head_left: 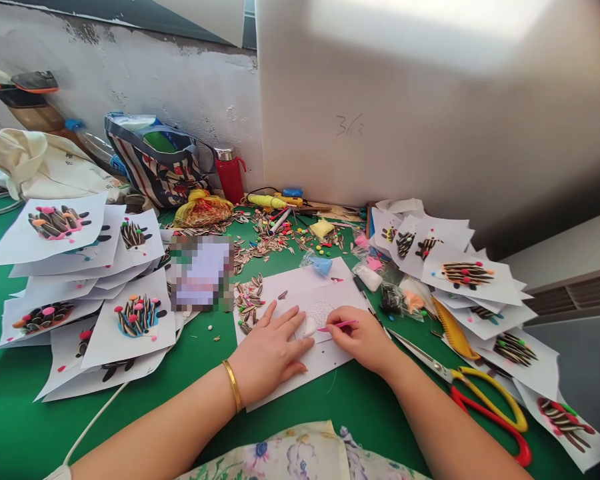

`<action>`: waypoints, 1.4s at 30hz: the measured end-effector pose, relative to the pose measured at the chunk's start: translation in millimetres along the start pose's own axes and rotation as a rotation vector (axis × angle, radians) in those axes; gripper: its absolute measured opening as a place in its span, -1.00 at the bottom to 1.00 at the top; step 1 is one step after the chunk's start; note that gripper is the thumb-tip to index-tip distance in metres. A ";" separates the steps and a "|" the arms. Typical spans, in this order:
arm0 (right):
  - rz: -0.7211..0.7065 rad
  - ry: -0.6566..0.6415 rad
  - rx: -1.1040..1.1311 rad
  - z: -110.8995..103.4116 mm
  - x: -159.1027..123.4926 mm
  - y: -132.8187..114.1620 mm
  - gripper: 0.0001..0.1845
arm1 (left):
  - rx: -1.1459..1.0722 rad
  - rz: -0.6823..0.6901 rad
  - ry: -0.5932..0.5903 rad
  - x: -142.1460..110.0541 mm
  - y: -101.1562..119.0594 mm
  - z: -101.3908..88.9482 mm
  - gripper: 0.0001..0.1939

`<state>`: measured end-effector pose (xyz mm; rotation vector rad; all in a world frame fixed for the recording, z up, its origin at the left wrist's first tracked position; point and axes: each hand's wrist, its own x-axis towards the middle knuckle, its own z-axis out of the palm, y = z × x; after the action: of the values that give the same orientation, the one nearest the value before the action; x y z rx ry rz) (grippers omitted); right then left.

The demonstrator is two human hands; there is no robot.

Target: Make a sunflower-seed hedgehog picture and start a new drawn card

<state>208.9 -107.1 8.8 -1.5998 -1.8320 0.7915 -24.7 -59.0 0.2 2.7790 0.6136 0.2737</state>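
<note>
My left hand (275, 347), with a gold bangle on its wrist, lies flat with fingers spread on a white sheet of paper (290, 383). In my right hand (357, 337) a thin pink stick-like tool (347, 324) is pinched, its tip pointing left. The tip is at a soft white lump (310, 327) beside a round, dotted white patch (321, 311) on the paper. Sunflower seeds (250, 300) and small coloured balls lie at the sheet's left edge. A blue lump in plastic wrap (323, 266) rests on its far edge.
Stacked cards with seed hedgehogs stand at left (130, 320) and right (465, 273). Scissors (445, 373) with red and yellow handles lie by my right forearm, near a yellow comb-like piece (453, 330). Loose seeds (260, 243), a red flask (230, 177) and a bag (155, 160) are at the back.
</note>
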 end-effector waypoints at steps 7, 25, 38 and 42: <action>-0.048 -0.055 -0.046 -2.2 -0.4 -2.4 -0.85 | -0.030 -0.048 -0.001 -0.2 2.5 -6.4 -0.60; -0.009 -0.062 -0.040 -5.5 -2.0 -1.6 -0.86 | -0.017 -0.027 -0.027 -0.8 -1.9 -2.0 -0.53; 0.049 -0.085 -0.010 -8.6 -0.6 -2.4 -0.89 | -0.003 -0.048 -0.044 -0.7 -1.3 -0.8 -0.40; 0.073 -0.079 0.045 -10.5 -0.3 -3.2 -0.88 | -0.015 -0.050 -0.039 -0.5 -0.9 -1.1 -0.41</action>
<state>214.7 -107.1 18.1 -1.6356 -1.8061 0.9347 -25.7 -58.2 1.0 2.7435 0.6678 0.2125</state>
